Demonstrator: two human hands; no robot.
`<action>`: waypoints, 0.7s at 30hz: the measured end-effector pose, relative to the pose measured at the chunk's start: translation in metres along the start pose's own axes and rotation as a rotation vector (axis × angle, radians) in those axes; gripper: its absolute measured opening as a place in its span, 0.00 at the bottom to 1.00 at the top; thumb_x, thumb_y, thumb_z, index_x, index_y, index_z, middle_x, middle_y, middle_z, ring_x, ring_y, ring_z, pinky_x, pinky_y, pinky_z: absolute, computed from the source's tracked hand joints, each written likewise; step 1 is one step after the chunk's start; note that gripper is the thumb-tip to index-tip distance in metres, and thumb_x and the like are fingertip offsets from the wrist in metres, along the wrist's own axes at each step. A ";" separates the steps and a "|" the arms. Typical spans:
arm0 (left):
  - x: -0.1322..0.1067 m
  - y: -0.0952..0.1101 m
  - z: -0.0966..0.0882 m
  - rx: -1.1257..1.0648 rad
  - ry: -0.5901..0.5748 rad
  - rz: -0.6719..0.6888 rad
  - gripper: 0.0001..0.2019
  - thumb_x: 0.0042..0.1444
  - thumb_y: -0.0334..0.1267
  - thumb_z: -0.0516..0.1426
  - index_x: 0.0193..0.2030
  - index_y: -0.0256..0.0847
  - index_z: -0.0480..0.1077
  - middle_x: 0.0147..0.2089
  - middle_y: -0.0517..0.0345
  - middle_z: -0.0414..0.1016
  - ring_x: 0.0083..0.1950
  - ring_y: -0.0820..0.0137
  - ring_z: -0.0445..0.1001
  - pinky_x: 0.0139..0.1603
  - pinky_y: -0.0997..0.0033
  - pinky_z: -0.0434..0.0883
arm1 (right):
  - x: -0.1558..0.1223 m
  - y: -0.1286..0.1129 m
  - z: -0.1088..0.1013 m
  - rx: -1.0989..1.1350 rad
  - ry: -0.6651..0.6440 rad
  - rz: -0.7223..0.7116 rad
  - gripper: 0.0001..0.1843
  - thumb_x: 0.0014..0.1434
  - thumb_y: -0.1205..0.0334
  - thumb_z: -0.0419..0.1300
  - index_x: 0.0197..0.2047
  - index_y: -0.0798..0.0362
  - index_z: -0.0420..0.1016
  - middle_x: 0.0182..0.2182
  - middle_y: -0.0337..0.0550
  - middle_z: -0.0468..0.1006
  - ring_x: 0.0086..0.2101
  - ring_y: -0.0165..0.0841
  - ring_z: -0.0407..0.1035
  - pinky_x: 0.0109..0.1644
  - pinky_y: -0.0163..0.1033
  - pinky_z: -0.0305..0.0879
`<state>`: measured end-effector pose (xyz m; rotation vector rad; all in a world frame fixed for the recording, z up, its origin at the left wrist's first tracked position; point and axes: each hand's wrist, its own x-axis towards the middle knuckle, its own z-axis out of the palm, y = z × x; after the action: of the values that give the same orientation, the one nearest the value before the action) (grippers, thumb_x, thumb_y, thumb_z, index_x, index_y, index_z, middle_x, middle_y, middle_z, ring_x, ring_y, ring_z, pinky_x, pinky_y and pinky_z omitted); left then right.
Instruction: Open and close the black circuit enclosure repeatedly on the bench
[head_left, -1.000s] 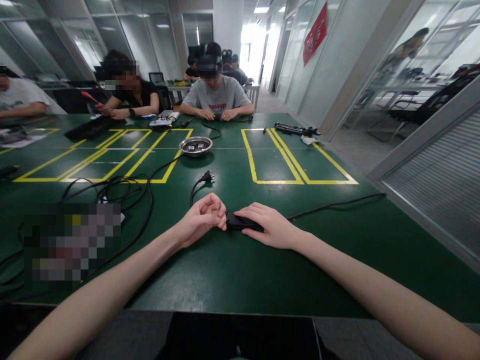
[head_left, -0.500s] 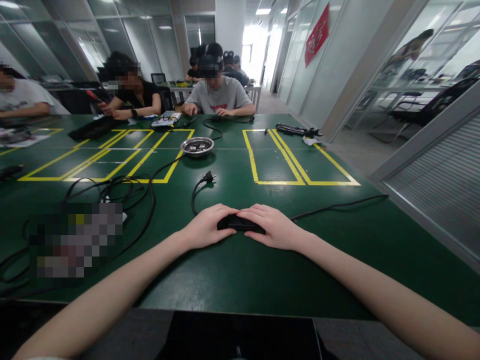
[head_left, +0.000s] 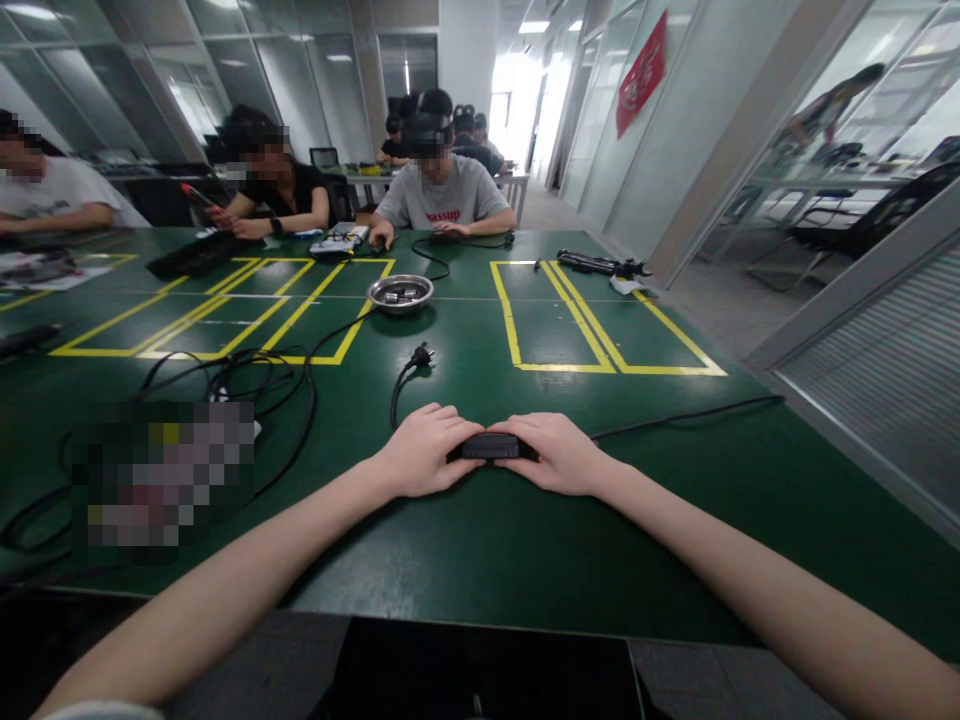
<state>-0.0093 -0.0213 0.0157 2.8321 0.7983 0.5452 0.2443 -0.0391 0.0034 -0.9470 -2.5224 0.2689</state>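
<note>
A small black power adapter [head_left: 491,446] lies on the green table [head_left: 525,540] just in front of me. My left hand [head_left: 421,452] grips its left end with curled fingers. My right hand [head_left: 559,453] grips its right end the same way. Only the adapter's middle shows between the two hands. A black cable [head_left: 682,414] runs from under my right hand off to the right. Another cable ends in a black plug [head_left: 422,355] lying just beyond my left hand.
A metal bowl [head_left: 400,293] with small parts sits further back among yellow floor-tape rectangles [head_left: 570,330]. Tangled black cables [head_left: 247,385] lie to the left. Several people sit along the far and left sides. A black tool [head_left: 596,263] lies at the back right.
My left hand went from a loose pinch beside the adapter to closing over its left end. Both hands now hold the adapter, which has tipped onto its edge.
</note>
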 end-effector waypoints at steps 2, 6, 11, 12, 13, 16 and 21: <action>-0.001 0.000 -0.002 0.015 -0.001 0.029 0.17 0.69 0.49 0.55 0.52 0.38 0.76 0.38 0.51 0.79 0.41 0.62 0.75 0.45 0.63 0.69 | 0.000 -0.003 -0.003 -0.015 -0.032 -0.003 0.15 0.68 0.54 0.61 0.54 0.52 0.77 0.40 0.48 0.84 0.39 0.40 0.79 0.43 0.42 0.72; -0.001 -0.001 -0.002 0.082 0.011 0.080 0.22 0.71 0.53 0.52 0.50 0.35 0.76 0.38 0.48 0.78 0.39 0.61 0.75 0.44 0.62 0.68 | 0.001 -0.006 -0.004 -0.062 -0.011 -0.008 0.17 0.69 0.52 0.61 0.54 0.53 0.77 0.41 0.49 0.84 0.39 0.41 0.80 0.43 0.43 0.73; 0.000 0.003 -0.003 0.118 0.012 0.028 0.22 0.71 0.54 0.52 0.49 0.35 0.76 0.37 0.48 0.78 0.40 0.60 0.75 0.46 0.61 0.69 | 0.001 -0.008 -0.004 -0.224 0.115 -0.159 0.21 0.72 0.51 0.56 0.59 0.55 0.76 0.47 0.53 0.84 0.41 0.42 0.78 0.44 0.46 0.75; 0.000 0.005 -0.003 0.083 0.016 0.002 0.22 0.69 0.55 0.54 0.51 0.36 0.76 0.39 0.47 0.79 0.42 0.59 0.76 0.47 0.60 0.69 | 0.000 -0.008 -0.004 -0.249 0.140 -0.205 0.19 0.73 0.53 0.55 0.58 0.55 0.77 0.48 0.53 0.84 0.42 0.42 0.78 0.44 0.46 0.75; 0.000 0.007 -0.004 0.032 0.021 -0.036 0.23 0.68 0.56 0.55 0.53 0.36 0.75 0.41 0.47 0.80 0.43 0.59 0.76 0.47 0.60 0.70 | -0.001 -0.008 -0.004 -0.273 0.166 -0.248 0.19 0.74 0.55 0.54 0.58 0.55 0.77 0.49 0.53 0.84 0.43 0.42 0.78 0.45 0.47 0.76; 0.001 0.012 -0.005 -0.186 -0.008 -0.209 0.23 0.70 0.56 0.52 0.47 0.38 0.77 0.39 0.52 0.81 0.39 0.62 0.76 0.41 0.65 0.70 | -0.003 -0.007 -0.003 -0.331 0.247 -0.337 0.17 0.74 0.62 0.53 0.60 0.51 0.77 0.54 0.50 0.83 0.51 0.42 0.76 0.51 0.48 0.76; 0.000 0.008 -0.002 -0.483 0.010 -0.292 0.18 0.70 0.53 0.55 0.46 0.39 0.76 0.39 0.57 0.81 0.37 0.67 0.77 0.37 0.70 0.70 | 0.000 -0.006 -0.003 -0.326 0.228 -0.245 0.18 0.74 0.58 0.54 0.62 0.48 0.75 0.59 0.50 0.80 0.52 0.41 0.77 0.53 0.47 0.76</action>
<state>-0.0067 -0.0278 0.0197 2.2313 0.9150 0.6091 0.2426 -0.0436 0.0075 -0.7216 -2.4750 -0.3163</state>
